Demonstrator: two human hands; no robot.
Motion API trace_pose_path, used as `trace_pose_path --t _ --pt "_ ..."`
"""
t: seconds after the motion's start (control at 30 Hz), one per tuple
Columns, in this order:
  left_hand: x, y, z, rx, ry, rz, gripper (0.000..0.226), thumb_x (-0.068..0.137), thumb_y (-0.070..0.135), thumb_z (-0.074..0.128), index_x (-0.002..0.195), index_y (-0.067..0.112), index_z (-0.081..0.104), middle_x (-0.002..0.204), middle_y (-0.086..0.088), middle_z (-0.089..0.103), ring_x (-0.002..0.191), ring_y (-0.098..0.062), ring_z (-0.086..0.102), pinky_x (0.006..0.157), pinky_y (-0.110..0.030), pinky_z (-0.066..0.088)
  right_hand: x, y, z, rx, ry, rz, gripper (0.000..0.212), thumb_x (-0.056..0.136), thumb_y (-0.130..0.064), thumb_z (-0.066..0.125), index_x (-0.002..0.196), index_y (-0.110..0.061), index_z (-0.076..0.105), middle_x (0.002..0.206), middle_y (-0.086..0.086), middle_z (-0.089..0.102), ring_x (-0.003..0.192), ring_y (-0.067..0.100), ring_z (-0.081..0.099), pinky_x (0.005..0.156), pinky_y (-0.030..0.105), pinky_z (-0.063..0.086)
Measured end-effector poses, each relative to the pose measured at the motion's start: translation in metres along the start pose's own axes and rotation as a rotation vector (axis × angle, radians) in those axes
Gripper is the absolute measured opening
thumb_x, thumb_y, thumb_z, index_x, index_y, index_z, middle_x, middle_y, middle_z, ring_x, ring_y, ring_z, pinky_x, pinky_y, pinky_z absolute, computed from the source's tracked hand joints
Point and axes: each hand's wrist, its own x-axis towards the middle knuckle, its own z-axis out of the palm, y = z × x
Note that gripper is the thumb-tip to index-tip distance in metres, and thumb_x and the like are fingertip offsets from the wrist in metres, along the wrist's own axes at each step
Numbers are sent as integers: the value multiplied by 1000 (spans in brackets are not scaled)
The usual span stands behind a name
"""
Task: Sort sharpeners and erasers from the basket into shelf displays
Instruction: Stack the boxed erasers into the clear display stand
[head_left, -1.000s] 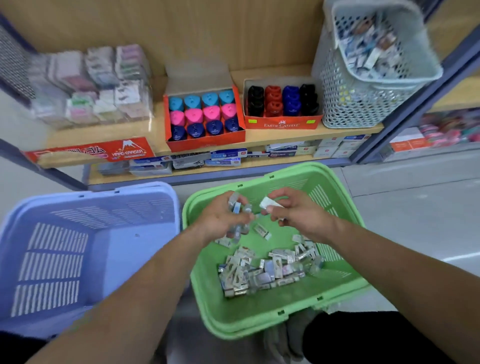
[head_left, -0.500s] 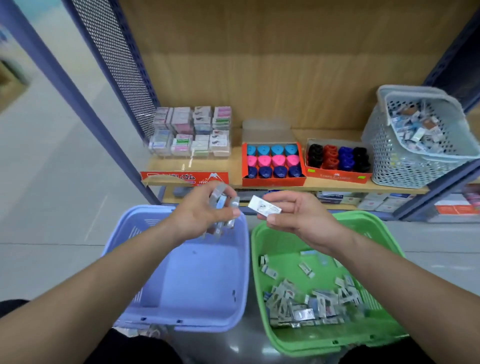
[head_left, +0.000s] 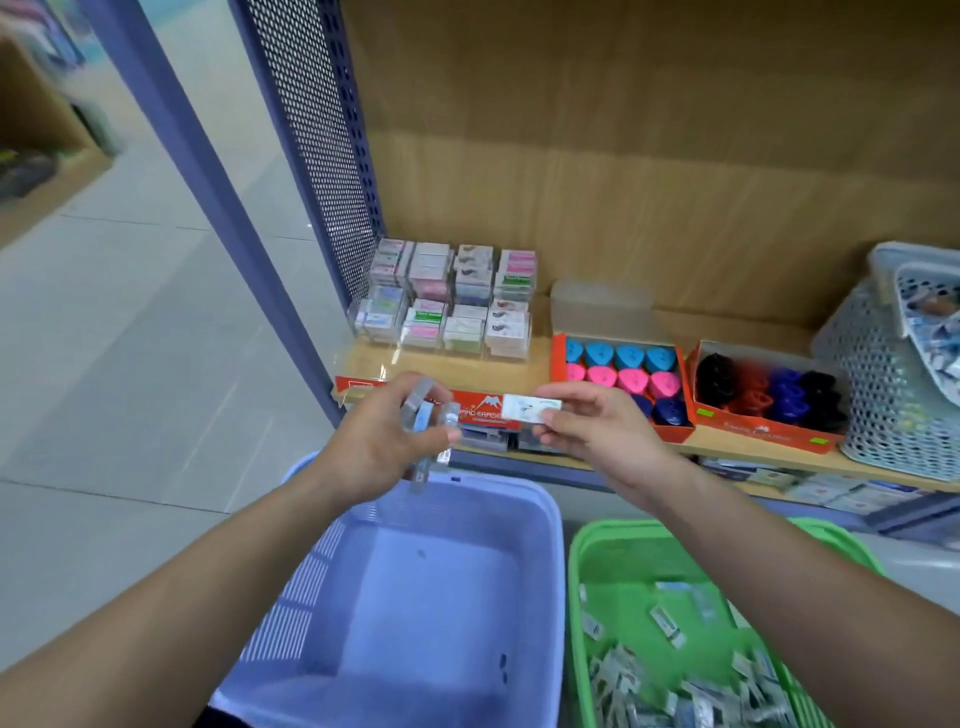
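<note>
My left hand grips a bunch of small wrapped erasers just in front of the shelf's front edge. To its right, my right hand pinches a single white wrapped eraser held flat. Both hands hover above the far rim of the purple basket. The green basket at lower right holds several loose wrapped erasers. On the shelf behind stand a clear eraser display and a red box of blue and pink sharpeners.
An orange box of black, red and blue sharpeners sits right of the red box. A grey mesh basket with wrapped items stands at the shelf's right end. A blue upright post and perforated side panel bound the shelf's left. Tiled floor lies to the left.
Both hands rose from the green basket toward the shelf with their erasers. My view swung up and left, so the purple basket now lies under my hands.
</note>
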Motion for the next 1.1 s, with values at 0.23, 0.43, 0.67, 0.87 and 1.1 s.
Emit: trace_pose_path --t 0.23,0.43,0.67,0.87,1.1 --pt "34 -11 -12 99 32 1 21 85 20 80 98 26 64 96 -1 64 84 -31 66 56 -32 57 98 -9 -3 -267 157 -40 18 90 -5 72 103 -18 71 93 9 74 73 16 74 62 24 57" --pt "51 -21 -33 92 102 -43 24 81 25 83 98 31 66 95 3 65 70 -17 61 62 -42 58 184 -10 22 -541 205 -178 15 89 -16 74 99 -26 70 86 0 76 64 11 69 62 25 52" --pt "66 -25 -49 -25 160 -54 23 81 24 83 97 30 67 93 -4 66 72 -30 66 61 -48 59 240 -1 36 -722 197 -267 14 89 -22 75 102 -24 71 82 -11 67 75 13 68 70 27 55" --pt "72 -27 -49 -54 166 -68 22 83 21 81 96 30 67 94 -2 66 71 -21 66 57 -36 60 260 8 50 -978 137 -317 20 93 -29 68 113 -25 70 94 -11 63 93 12 62 78 29 50" --pt "73 -31 -53 -134 166 -80 22 83 20 81 97 29 67 98 -8 70 83 -31 73 53 -33 57 270 8 54 -1388 97 -389 17 96 -29 56 99 -27 73 100 -3 72 87 18 64 75 33 56"
